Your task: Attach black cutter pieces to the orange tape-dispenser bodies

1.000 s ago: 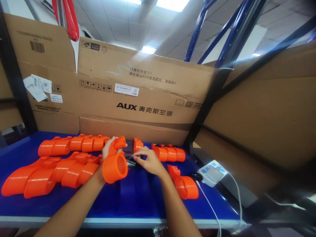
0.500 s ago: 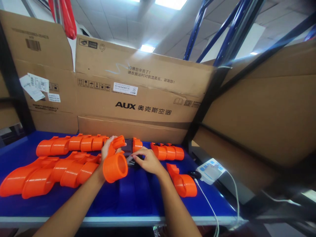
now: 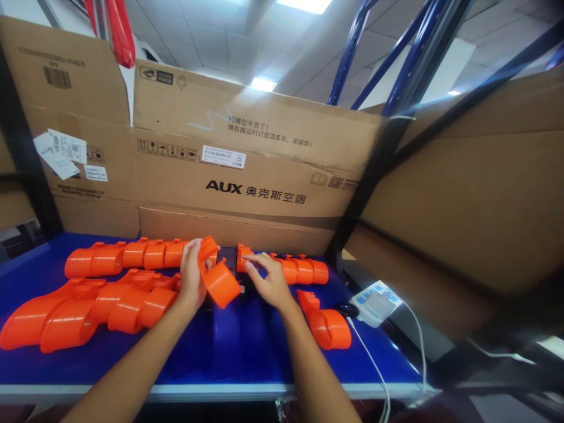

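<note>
My left hand point(image 3: 192, 276) is closed around the upper part of an orange plastic holder point(image 3: 222, 285), which has a round cup at its lower end. The cup is tilted, with its end turned to the right. My right hand point(image 3: 268, 279) is just right of the cup, thumb and forefinger apart, and nothing shows between them. Its fingertips are close to another orange piece point(image 3: 242, 251) behind; whether they touch cannot be seen. Between the hands stands a dark box point(image 3: 228, 256), partly hidden. A small pale bit by the cup's end is too small to name.
Rows of orange holders point(image 3: 70, 320) lie on the left of the blue tabletop point(image 3: 185, 364). More orange holders point(image 3: 304, 271) are at the back right, and one orange holder point(image 3: 332, 329) lies nearer. A white device point(image 3: 376, 302) with cables sits at right. Cardboard point(image 3: 176, 194) walls the back.
My left hand has turned the orange holder so that its cup swings right and up. My right hand has risen slightly, and the small clear thing at its fingertips no longer shows there.
</note>
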### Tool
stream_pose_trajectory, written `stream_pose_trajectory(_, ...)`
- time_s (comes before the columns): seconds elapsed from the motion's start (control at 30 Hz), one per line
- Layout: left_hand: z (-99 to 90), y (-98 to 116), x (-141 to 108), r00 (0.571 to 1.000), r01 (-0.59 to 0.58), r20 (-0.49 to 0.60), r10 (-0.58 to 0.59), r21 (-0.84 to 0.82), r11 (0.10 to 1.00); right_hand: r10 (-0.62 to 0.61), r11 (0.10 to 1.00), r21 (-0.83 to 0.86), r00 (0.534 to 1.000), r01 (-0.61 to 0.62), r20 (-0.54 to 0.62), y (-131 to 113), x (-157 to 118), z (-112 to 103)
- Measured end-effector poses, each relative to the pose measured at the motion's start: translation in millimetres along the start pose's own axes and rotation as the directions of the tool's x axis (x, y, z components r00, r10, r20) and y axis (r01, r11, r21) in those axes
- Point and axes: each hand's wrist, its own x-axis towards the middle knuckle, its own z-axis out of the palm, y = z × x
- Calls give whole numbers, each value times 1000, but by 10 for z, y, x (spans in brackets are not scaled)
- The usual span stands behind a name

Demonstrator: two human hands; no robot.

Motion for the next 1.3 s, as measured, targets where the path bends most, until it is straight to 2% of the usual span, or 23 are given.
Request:
stream_pose_trajectory(0.1,-5,-45,-11,979,-177,-88,186,96,980,-104,992,69,994,102,38,-88,-18,-29)
stream_pose_trajectory(0.2,-33,-68,-14,966,-228,-88,244,162,960,-161,985,71,984,156,71,-180,-35,-52)
stream_pose_trajectory(0.33,-49,-80,-4,967,-225,-77,242,184,957,-150,989,13,989,150,10,-197,-47,-23)
stream_pose_trajectory(0.47,-18,-65,-21,990,-136,-20,139,108,985,-28,999,-46,984,20,-175,-68,-20,13)
stream_pose_trajectory(0.53,-9,-53,-37,995,-98,36,95,92,991,85,995,-29,940,-100,-330,16,10,-7)
stream_pose_trajectory(0.6,-15,-46,-47,995,-82,63,75,110,991,195,975,-3,858,-223,-475,91,37,-59)
stream_pose_trajectory(0.67,-31,-46,-47,996,-71,63,63,123,990,266,939,-34,788,-341,-555,147,50,-127)
stream_pose_trajectory(0.7,-40,-47,-44,996,-65,61,58,122,990,289,913,-77,771,-400,-567,168,50,-160)
stream_pose_trajectory(0.83,-67,-50,-33,997,-65,59,59,101,993,352,756,-338,784,-560,-511,214,26,-232)
stream_pose_trajectory(1.0,-67,-46,-44,997,-66,49,62,87,994,421,592,-559,814,-581,-400,226,38,-174)
stream_pose_trajectory(1.13,-67,-48,-48,997,-48,60,44,81,996,496,527,-633,810,-567,-313,230,91,-105)
stream_pose_trajectory(1.3,-69,-48,-43,997,-39,64,34,81,996,522,510,-668,812,-542,-261,253,118,-73)
